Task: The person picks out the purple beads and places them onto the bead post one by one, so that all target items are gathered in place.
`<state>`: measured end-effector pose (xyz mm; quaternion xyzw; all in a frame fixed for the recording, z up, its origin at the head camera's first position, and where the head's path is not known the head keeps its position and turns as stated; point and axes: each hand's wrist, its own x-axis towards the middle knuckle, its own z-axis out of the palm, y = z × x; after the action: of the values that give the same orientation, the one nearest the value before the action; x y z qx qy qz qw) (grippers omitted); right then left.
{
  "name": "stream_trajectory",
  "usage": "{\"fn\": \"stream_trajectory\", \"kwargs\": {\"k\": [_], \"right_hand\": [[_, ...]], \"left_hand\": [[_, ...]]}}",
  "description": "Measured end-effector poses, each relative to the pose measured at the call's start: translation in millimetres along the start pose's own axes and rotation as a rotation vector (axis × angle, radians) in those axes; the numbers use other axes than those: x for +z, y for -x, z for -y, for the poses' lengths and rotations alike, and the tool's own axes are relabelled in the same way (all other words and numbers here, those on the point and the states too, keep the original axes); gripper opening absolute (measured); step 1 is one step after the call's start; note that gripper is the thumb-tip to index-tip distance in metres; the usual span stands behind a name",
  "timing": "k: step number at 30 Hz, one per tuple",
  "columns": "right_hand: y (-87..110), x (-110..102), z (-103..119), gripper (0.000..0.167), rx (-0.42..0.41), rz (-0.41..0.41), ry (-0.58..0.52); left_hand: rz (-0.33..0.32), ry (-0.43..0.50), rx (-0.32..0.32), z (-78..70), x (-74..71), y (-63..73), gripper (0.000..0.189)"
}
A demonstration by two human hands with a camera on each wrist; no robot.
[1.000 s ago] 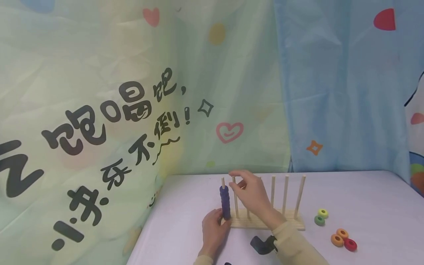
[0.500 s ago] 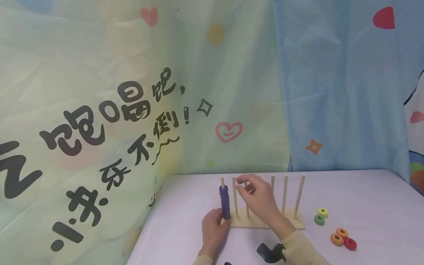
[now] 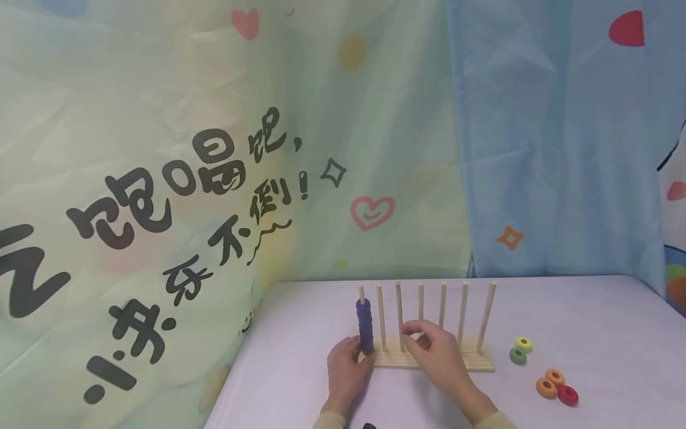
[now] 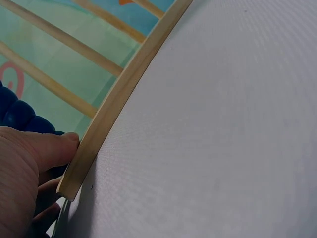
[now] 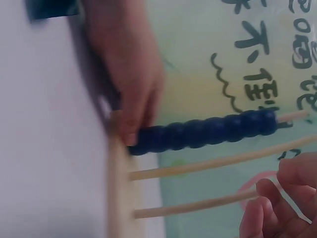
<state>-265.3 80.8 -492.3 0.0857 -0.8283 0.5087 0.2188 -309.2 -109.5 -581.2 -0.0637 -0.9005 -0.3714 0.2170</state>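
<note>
A wooden peg rack (image 3: pixel 393 360) stands upright on the table, with several tall pegs in a row along its base. Dark blue rings (image 3: pixel 364 326) are stacked on its leftmost peg, most of the way up. My left hand (image 3: pixel 345 370) grips the left end of the base; in the left wrist view the thumb (image 4: pixel 59 148) lies on the base's edge beside the lowest rings. In front of the middle pegs is my right hand (image 3: pixel 436 354), fingers loosely bent near the third peg. The right wrist view shows nothing held between its fingers (image 5: pixel 272 198).
Right of the rack lie a yellow ring (image 3: pixel 523 344) and a green ring (image 3: pixel 517 356). Nearer are two orange rings (image 3: pixel 546 388) and a red ring (image 3: pixel 568 395). Printed curtains (image 3: pixel 375 149) hang behind and left of the white table (image 3: pixel 289 357).
My right hand has come down from the tops of the second and third pegs and a little to the right. The left hand stays at the base's left end.
</note>
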Motion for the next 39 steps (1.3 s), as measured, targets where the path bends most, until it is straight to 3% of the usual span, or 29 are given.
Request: {"fn": "stream_trajectory", "kwargs": {"k": [9,16,26,33,39], "right_hand": [[26.2,5.4,-22.9,0.015,0.125,0.044,0.008],[41.8,-1.8,-38.4,0.016,0.190,0.017,0.027],[54.1,-12.2,-54.4,0.014,0.322,0.034,0.083],[56.8,-8.5,-67.9,0.016,0.472,0.034,0.107],[60.0,-4.4,-68.6,0.015,0.485,0.062,0.127]], "left_hand": [[0.006,0.001,-0.023,-2.6,0.3,-0.7,0.036],[-0.006,-0.004,0.009,-1.3,3.1,-1.8,0.035],[-0.005,-0.016,0.030,3.5,7.8,-3.8,0.035],[0.012,-0.018,0.031,2.6,5.6,-4.1,0.036],[0.034,-0.012,-0.005,2.7,1.9,-0.8,0.037]]}}
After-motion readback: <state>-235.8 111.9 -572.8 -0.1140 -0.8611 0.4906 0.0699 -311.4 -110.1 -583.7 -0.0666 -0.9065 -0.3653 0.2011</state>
